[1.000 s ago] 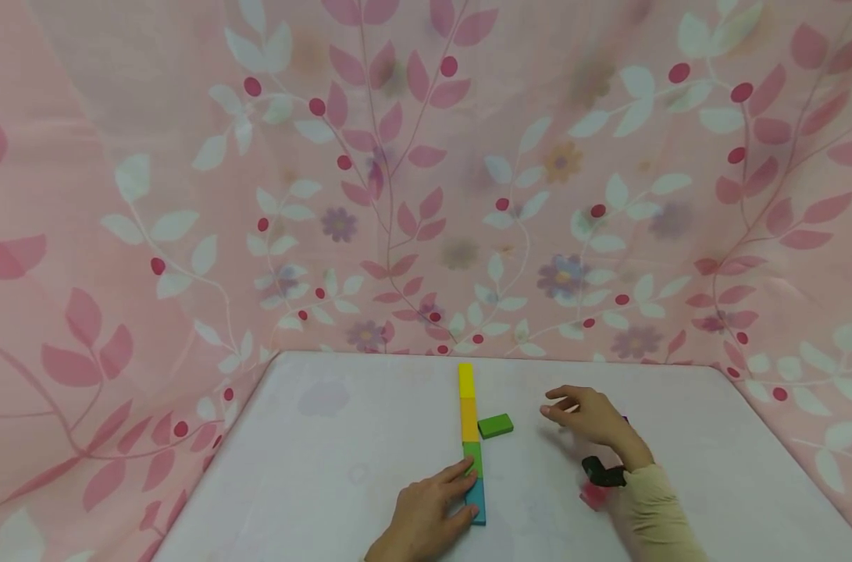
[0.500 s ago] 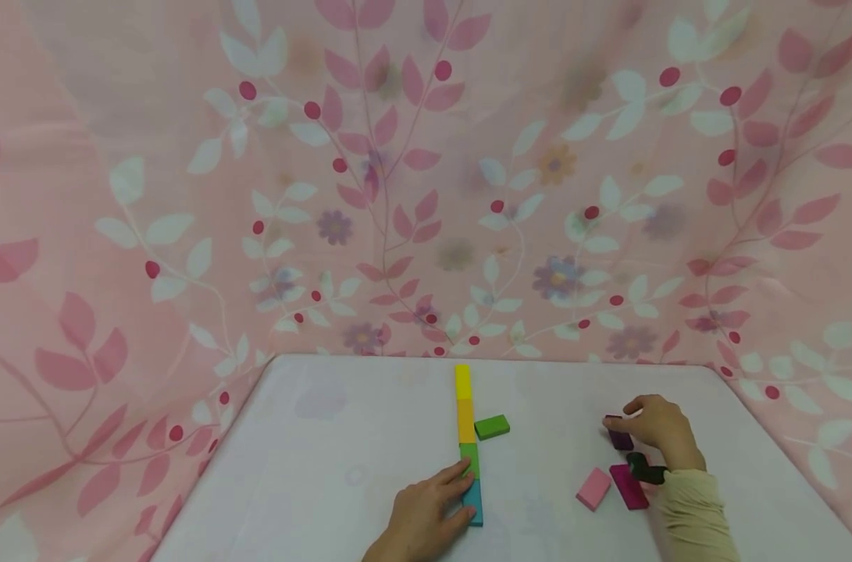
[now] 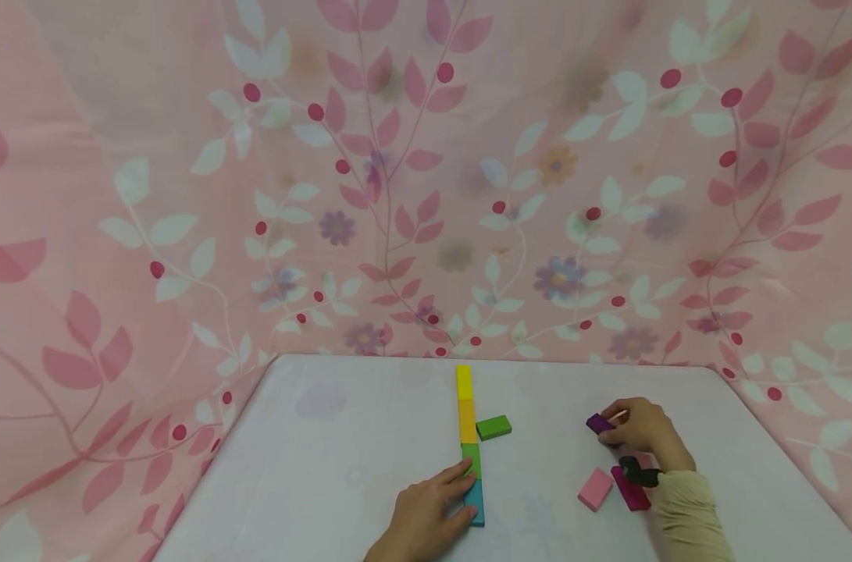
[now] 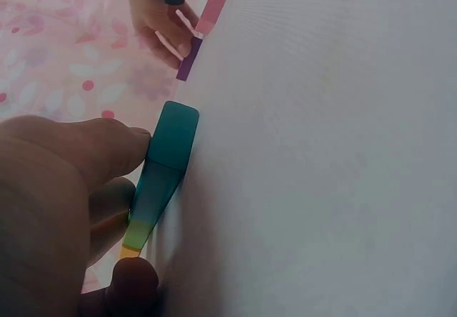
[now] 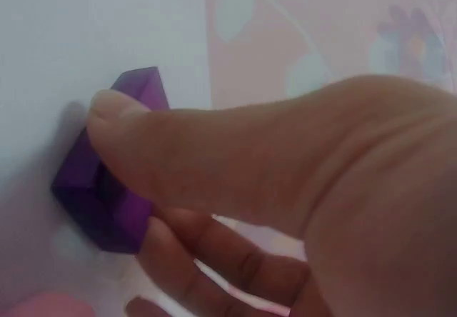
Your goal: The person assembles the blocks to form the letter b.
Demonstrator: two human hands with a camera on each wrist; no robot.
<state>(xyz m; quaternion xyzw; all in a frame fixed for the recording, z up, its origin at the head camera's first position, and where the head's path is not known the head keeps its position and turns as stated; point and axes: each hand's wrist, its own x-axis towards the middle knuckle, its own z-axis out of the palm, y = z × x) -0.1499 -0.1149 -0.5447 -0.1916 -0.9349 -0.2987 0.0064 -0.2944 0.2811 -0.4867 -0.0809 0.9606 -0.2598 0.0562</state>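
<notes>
White counter (image 3: 369,421), pink leafy backdrop (image 3: 426,195): right hand (image 3: 647,431), grip narrowed, pinches the purple block (image 3: 598,423), its length slanting, well right of the block row (image 3: 467,421) running front to back, where the nearer left hand (image 3: 429,511) rests loosely.

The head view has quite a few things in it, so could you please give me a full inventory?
Yellow block: 1, yellow, far end of the row
Orange block: 1, orange, next in the row
Row's green block: 1, green, third
Blue block: 1, blue, near end
Loose green block: 1, green, right of the orange block
Purple block: 1, purple, pinched in the right hand
Pink block: 1, pink, on the table
Magenta block: 1, magenta, right of the pink block
Table: 1, white, beneath the blocks
Floral backdrop: 1, mostly pink, behind the table
Wrist device: 1, black, right wrist
Sleeve: 1, beige, right arm
Hands: 2, left hand touching the row
</notes>
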